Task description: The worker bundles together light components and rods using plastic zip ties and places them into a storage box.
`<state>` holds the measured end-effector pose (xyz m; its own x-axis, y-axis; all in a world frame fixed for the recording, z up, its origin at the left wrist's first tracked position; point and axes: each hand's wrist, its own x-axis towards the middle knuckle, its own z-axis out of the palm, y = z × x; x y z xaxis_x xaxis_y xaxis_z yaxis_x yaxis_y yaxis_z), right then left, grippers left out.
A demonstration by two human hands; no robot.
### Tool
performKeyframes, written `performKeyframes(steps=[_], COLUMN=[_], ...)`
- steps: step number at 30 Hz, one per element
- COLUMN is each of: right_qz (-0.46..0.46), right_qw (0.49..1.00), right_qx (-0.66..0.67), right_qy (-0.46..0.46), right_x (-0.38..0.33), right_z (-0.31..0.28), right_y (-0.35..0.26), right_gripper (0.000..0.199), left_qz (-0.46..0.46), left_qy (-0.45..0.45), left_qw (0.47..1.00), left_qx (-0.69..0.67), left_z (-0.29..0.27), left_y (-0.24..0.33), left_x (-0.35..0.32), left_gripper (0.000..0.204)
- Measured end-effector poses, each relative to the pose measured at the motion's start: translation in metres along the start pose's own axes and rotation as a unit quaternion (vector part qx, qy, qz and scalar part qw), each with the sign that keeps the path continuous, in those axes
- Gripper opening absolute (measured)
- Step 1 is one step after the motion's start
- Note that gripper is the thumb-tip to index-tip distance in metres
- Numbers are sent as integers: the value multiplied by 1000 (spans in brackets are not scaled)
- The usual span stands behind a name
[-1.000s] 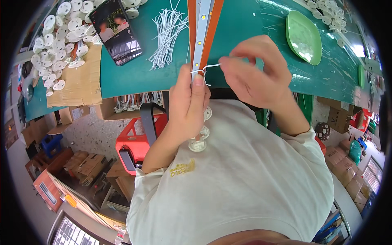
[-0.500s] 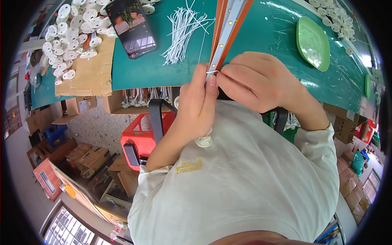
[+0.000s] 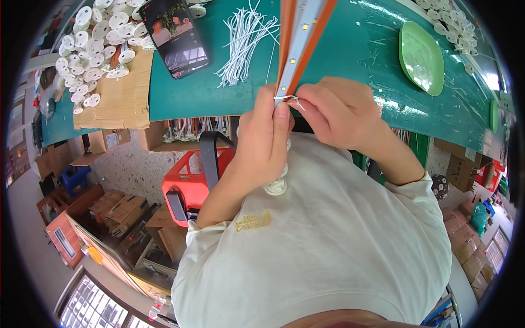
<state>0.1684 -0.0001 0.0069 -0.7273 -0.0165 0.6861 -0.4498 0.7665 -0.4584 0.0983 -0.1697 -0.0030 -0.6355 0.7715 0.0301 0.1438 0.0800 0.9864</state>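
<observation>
A bundle of LED strips [image 3: 299, 44], white with small yellow diodes and orange-brown edges, rises away from me over the table edge. My left hand [image 3: 257, 145] grips its near end, thumb on top. A white twist tie [image 3: 282, 98] runs across the bundle just beyond that thumb. At the right side of the strips, my right hand [image 3: 344, 112] pinches the tie's ends between thumb and finger, and a short tail sticks out below. Under my left hand hangs a round white end piece [image 3: 276, 187], close to my shirt. A pile of loose white ties [image 3: 243, 52] lies beyond.
A phone [image 3: 178, 41] with its screen lit lies left of the ties. Many round white pieces [image 3: 82, 54] are heaped on a cardboard sheet [image 3: 128, 98] at far left. A green tray [image 3: 421, 60] sits at right on the green table. A red stool [image 3: 188, 183] stands below left.
My right hand has turned and drawn slightly down, and its elbow has come in. The tie's ends now show at its fingertips. The left hand keeps its hold, and the bundle's far end has shifted slightly left.
</observation>
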Motion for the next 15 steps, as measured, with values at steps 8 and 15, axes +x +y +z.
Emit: performKeyframes(steps=[8, 15], right_qz=[76, 395], right_qw=[996, 855], right_qx=[53, 332], right_qy=[4, 46], right_x=[-8, -3], right_z=[9, 13], right_y=[-9, -34], right_gripper=[12, 35], left_qz=[94, 102], left_qy=[26, 61], left_qw=[978, 975], left_qx=[185, 186], left_z=[2, 6], left_y=[9, 10], left_x=[4, 7], left_gripper=[26, 28])
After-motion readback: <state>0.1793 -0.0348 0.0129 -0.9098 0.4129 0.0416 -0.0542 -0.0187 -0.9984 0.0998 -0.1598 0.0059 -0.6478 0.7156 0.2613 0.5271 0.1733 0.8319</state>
